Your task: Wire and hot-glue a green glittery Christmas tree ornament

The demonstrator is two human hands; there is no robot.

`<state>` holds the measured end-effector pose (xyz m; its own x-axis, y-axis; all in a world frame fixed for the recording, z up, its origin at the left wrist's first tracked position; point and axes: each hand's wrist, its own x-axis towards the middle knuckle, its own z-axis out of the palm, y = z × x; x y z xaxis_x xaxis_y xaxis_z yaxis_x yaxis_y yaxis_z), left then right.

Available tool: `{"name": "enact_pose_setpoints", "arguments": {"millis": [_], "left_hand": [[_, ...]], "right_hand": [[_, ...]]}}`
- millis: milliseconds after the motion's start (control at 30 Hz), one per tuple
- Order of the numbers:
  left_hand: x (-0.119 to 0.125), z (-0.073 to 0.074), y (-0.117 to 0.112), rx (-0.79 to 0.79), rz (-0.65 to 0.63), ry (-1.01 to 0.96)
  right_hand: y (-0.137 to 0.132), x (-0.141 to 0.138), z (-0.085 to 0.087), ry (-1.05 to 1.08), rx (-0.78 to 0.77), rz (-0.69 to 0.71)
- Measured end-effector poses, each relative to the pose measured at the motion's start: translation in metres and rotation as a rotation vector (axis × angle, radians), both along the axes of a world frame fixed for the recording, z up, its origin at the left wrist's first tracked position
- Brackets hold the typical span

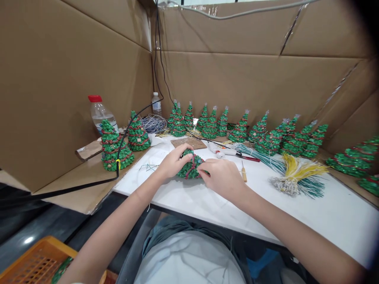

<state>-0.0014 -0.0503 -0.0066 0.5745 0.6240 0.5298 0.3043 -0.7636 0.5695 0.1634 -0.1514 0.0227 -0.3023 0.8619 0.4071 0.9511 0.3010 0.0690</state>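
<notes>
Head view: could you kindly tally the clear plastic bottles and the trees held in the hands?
Clear plastic bottles, one red-capped, one white-capped: 2
Green beaded tree with red garland, held by left hand and right hand: 1
Total: 3

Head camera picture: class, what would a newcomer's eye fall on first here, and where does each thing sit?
First comes the small green tree at the middle of the white table, gripped between the left hand and the right hand. Behind it, a row of similar trees stands along the cardboard wall. To the right lies a bundle of yellow and green wires.
</notes>
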Motion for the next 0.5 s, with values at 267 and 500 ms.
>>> {"name": "enact_pose_setpoints", "arguments": {"millis": [267,500], "left_hand": [[0.000,0.000,0.000,0.001,0.010,0.001],[0.000,-0.001,0.000,0.003,0.003,-0.008]], "right_hand": [[-0.002,-0.008,0.003,-0.117,-0.030,-0.039],[0.000,-0.013,0.000,-0.141,-0.027,-0.023]]}}
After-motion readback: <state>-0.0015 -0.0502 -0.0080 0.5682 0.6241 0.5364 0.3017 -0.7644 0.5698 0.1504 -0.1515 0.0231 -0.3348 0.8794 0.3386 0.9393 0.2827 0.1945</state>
